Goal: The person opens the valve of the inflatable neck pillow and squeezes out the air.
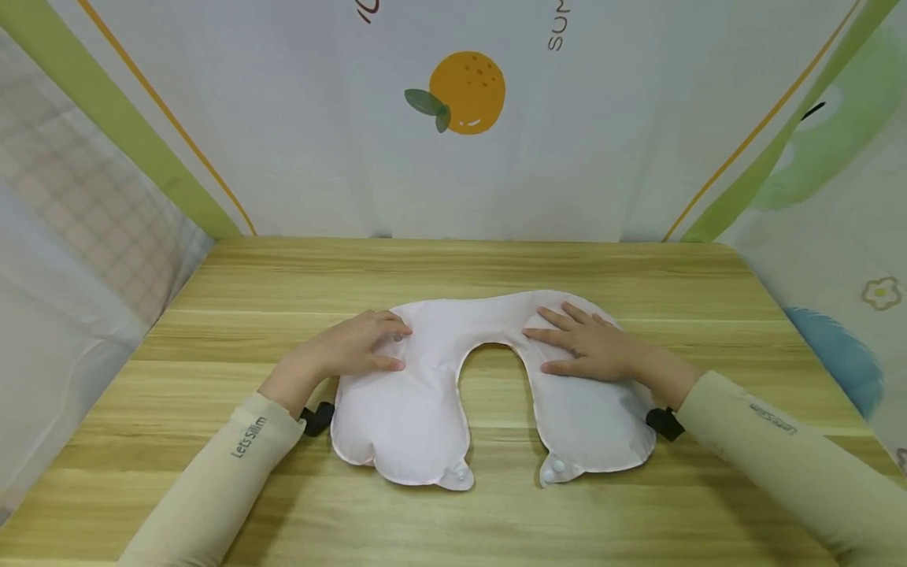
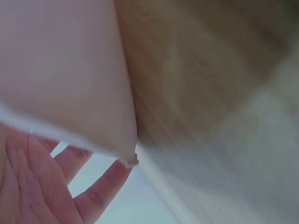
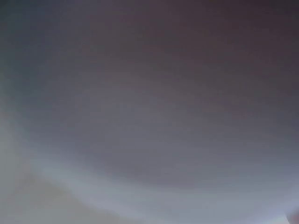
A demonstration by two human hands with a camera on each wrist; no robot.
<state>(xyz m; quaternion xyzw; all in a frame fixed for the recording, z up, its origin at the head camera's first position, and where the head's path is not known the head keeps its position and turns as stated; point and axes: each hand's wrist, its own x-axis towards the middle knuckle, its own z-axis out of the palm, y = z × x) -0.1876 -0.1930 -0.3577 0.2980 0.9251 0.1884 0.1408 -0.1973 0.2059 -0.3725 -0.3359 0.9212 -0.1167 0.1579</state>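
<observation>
A pale pink, puffed-up U-shaped neck pillow (image 1: 407, 425) lies on the wooden table, its two ends pointing toward me. My left hand (image 1: 357, 344) rests at the upper left of the pillow, thumb and fingers apart, beside a small clear valve (image 1: 397, 338). In the left wrist view, fingers (image 2: 100, 189) reach past the edge of the pillow (image 2: 60, 79). Spread out flat, my right hand (image 1: 591, 344) rests on the pillow's upper right. Close pillow fabric (image 3: 140, 116) fills most of the blurred right wrist view. Snap buttons (image 1: 553, 470) show on the tab at the right end.
The wood-grain table (image 1: 482, 520) extends around the pillow. Behind it hangs a white curtain (image 1: 319, 157) printed with an orange; more printed cloth hangs at both sides. Black wrist-camera mounts (image 1: 664, 424) sit by the pillow's outer edges.
</observation>
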